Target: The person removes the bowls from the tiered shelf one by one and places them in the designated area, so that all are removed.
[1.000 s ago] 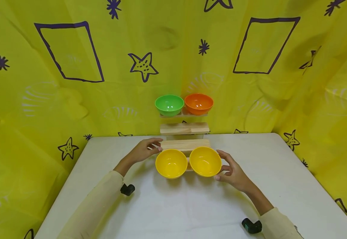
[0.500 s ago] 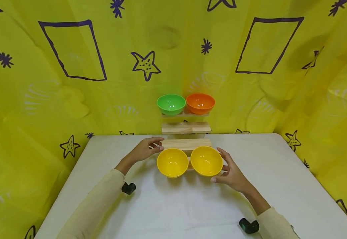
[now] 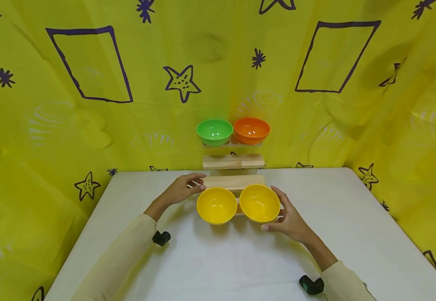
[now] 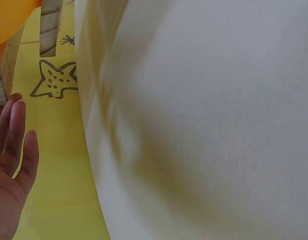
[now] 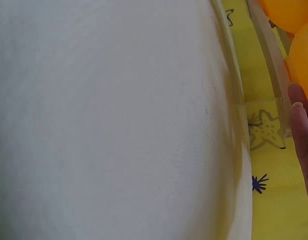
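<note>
Two yellow bowls sit side by side on the lowest tier of a wooden stepped rack [image 3: 233, 182] in the head view. My right hand [image 3: 291, 219] holds the right yellow bowl [image 3: 259, 203] by its right side, thumb in front below the rim, fingers behind. In the right wrist view, fingers [image 5: 301, 125] lie against the orange-looking bowl [image 5: 304, 55]. My left hand [image 3: 182, 189] is beside the rack's left end, loosely bent, fingertips near the left yellow bowl [image 3: 216, 205]. The left wrist view shows its fingers [image 4: 16, 130] extended; whether they touch the rack is unclear.
A green bowl [image 3: 214, 132] and an orange bowl [image 3: 251, 130] stand on the rack's top tier. A bare wooden tier [image 3: 233, 161] lies below them. The rack stands on a white table [image 3: 218, 263], before a yellow patterned curtain [image 3: 146, 125].
My right thumb has slid left along the front of the right yellow bowl, and the hand is closer round it. The left hand and the bowls stay nearly in place.
</note>
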### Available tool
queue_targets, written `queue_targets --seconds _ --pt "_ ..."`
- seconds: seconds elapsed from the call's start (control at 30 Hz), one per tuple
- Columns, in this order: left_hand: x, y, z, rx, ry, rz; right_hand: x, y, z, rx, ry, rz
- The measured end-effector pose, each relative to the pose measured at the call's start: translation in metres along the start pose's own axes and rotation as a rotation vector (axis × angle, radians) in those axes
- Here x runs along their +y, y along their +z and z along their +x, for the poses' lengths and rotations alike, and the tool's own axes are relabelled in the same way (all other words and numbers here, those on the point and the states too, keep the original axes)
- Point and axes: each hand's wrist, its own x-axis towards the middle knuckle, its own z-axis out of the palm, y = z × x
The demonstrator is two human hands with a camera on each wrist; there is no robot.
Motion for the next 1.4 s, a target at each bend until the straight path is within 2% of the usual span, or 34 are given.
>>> queue_targets --seconds 0.5,0.83,1.4 --pt "0.0026 0.0002 0.0004 0.001 -0.014 0.001 0.0014 -0.0004 0.0033 -0.010 -0.021 0.047" --pt "0.0011 -0.0015 -0.0041 -0.006 -0.017 0.014 -0.0004 0.0029 0.0041 -0.005 -0.001 0.020" --pt "0.0025 -0.0002 0.0005 -0.011 -0.019 0.024 0.0017 0.0005 0.0026 0.010 -0.019 0.028"
